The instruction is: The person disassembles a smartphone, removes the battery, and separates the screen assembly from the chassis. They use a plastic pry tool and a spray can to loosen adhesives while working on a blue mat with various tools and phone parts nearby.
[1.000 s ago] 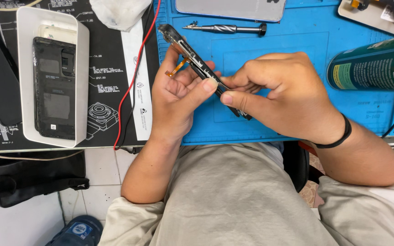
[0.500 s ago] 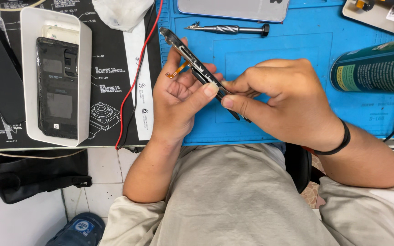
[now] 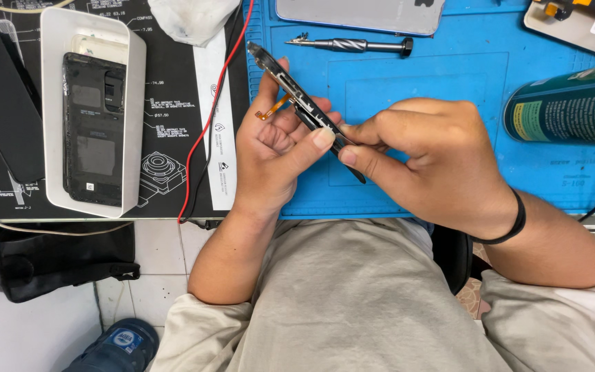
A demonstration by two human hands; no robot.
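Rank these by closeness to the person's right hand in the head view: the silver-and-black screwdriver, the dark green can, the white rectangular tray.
1. Dark green can, lying just right of the right hand.
2. Silver-and-black screwdriver, above it on the blue mat.
3. White rectangular tray, far left.

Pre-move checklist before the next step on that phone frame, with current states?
1. Left hand grips the phone frame: ok.
2. Right hand pinches a dark tool at the frame's lower end: ok.
3. Orange flex cable hangs free beside the frame, not pinched: ok.
4. Tool tip seated at the frame: cannot tell, fingers hide it.
5. Screwdriver lies on the blue mat, apart from both hands: ok.
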